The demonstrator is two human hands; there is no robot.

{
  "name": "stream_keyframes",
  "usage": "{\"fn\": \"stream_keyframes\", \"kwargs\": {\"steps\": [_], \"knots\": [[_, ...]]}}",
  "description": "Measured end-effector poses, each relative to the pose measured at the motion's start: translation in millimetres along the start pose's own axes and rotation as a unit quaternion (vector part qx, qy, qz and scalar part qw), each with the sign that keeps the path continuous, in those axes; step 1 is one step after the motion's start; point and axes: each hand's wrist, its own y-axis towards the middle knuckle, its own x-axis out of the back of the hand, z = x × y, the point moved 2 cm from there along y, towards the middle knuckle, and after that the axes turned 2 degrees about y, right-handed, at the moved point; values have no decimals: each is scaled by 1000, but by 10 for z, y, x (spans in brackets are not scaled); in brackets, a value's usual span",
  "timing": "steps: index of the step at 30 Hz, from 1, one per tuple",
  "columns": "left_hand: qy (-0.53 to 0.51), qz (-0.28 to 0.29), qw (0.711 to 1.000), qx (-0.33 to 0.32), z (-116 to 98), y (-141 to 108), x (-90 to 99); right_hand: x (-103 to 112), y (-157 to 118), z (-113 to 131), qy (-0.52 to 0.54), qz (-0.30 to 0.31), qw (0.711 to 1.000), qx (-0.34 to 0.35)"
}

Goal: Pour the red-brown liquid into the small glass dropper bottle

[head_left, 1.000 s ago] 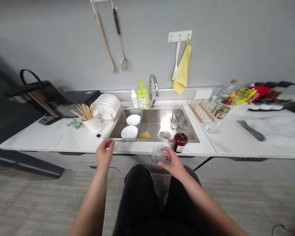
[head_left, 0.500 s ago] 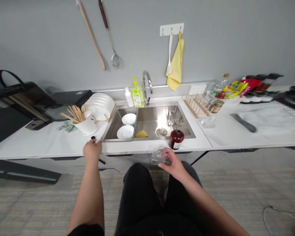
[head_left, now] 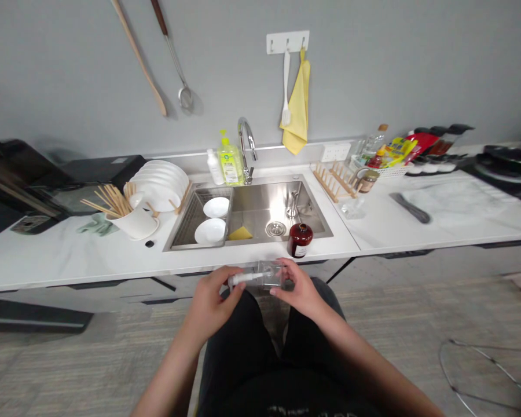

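Note:
My right hand (head_left: 300,288) is shut around a clear drinking glass (head_left: 270,274), held just below the counter's front edge. My left hand (head_left: 212,304) grips a slim white stick-like item (head_left: 244,279), too blurred to name. Its far end reaches the side of the glass. Both hands are close together above my lap. Nearest to them on the counter is a dark red bottle with a white label (head_left: 300,240), standing by the sink's front rim.
A steel sink (head_left: 278,214) holds a wire rack with white plates and a yellow sponge. A chrome faucet, a green soap bottle, a white cup of wooden chopsticks, stacked plates and a wooden rack sit along the white counter (head_left: 69,255).
My left hand has left the counter by the sink and come in to the glass, now gripping the white item. The glass stays in my right hand. The view has shifted slightly.

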Motion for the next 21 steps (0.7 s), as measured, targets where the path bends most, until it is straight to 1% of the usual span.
{"fn": "stream_keyframes", "kwargs": {"steps": [3,7,9,11,13,15,16,18,19,21], "knots": [[44,25,998,-26,-127,97,61,28,-43,2,-11,-8,1000,3],[95,99,990,-31,-257,234,106,60,-93,29,-36,-11,999,22],[117,148,981,-33,-334,307,63,49,-106,66,-45,-4,999,30],[140,185,971,-53,-402,382,-30,20,-111,102,-47,0,998,34],[154,193,966,-77,-440,457,-144,-13,-109,122,-43,1,998,35],[153,196,964,-89,-436,523,-244,-31,-103,121,-38,-3,999,33],[145,207,963,-96,-423,549,-280,-30,-101,116,-36,-6,999,33],[112,236,957,-124,-396,584,-311,-4,-101,109,-34,-14,999,38],[90,239,956,-145,-387,595,-305,16,-101,108,-33,-18,998,40],[56,210,961,-171,-378,612,-268,59,-104,114,-34,-23,998,41]]}}
